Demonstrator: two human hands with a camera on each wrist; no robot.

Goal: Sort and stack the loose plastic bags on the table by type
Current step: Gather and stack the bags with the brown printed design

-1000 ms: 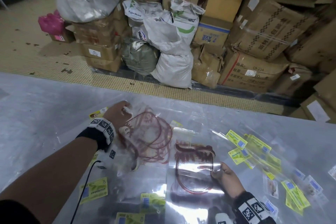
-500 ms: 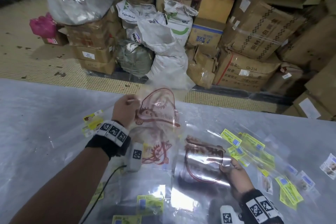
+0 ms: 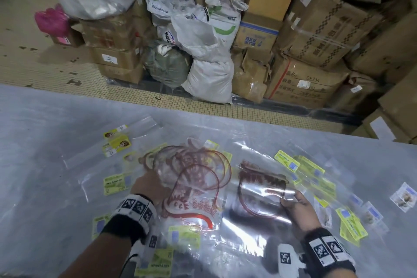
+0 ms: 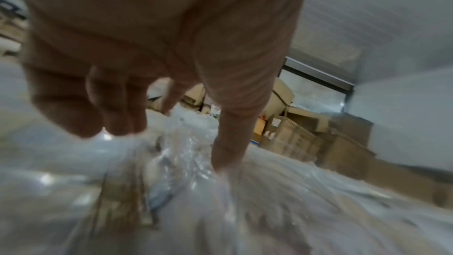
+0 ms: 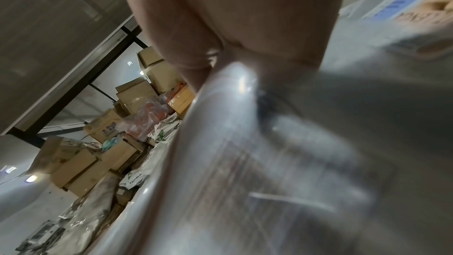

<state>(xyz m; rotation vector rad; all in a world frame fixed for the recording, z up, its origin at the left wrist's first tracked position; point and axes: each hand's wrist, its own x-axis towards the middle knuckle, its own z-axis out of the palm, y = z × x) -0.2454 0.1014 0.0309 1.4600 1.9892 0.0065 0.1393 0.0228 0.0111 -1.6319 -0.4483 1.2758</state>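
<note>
My left hand (image 3: 150,184) grips a crumpled bunch of clear bags with red print (image 3: 194,178), low over the grey table (image 3: 45,119). In the left wrist view the curled fingers (image 4: 115,115) and thumb pinch the bunched clear bags (image 4: 181,154). To the right, my right hand (image 3: 293,202) holds the right edge of a flat stack of red-print bags (image 3: 259,192) lying on the table. The right wrist view shows my right hand (image 5: 232,26) against that glossy stack (image 5: 257,143), with its fingertips hidden. Small bags with yellow-green labels (image 3: 288,161) lie scattered around both.
More yellow-green labelled bags (image 3: 114,184) lie at the left and near edge, and small blue-labelled bags (image 3: 404,197) at the far right. Beyond the table's far edge, cardboard boxes (image 3: 316,29) and white sacks (image 3: 209,79) stand on the tiled floor.
My left hand lifted the red-print bags off the table half a second ago. It has since lowered them toward me, beside the stack my right hand holds. The right hand stayed on its stack.
</note>
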